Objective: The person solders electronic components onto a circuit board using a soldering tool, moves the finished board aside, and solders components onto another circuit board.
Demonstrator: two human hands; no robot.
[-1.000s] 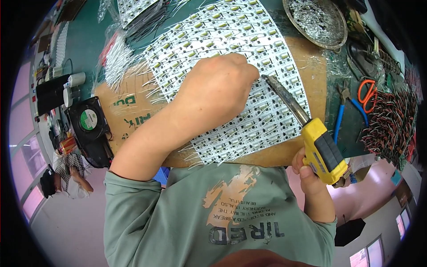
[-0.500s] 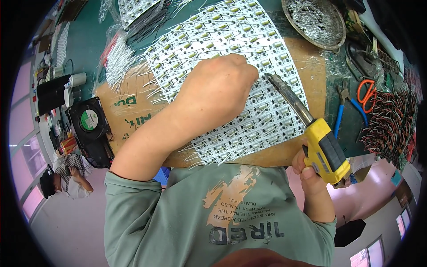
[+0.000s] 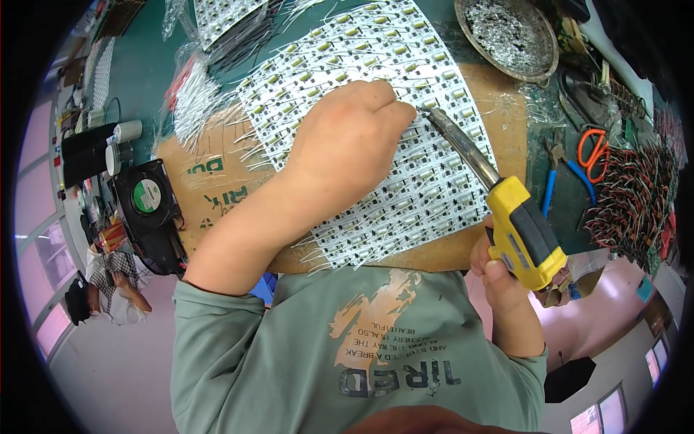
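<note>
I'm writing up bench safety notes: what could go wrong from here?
1. The right hand holds a yellow soldering tool whose tip is close to the left hand's fingers; if hot, a slip might burn them.
2. The tip is also close above the sheet of circuit boards, so a stray touch could scorch neighbouring parts.

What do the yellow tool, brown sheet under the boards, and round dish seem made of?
Yellow tool: probably plastic, smooth and moulded-looking; its shiny, stained barrel looks metal.
Brown sheet: likely cardboard, flat brown with green print.
Round dish: perhaps metal, thin-edged, dull and brownish.
</note>
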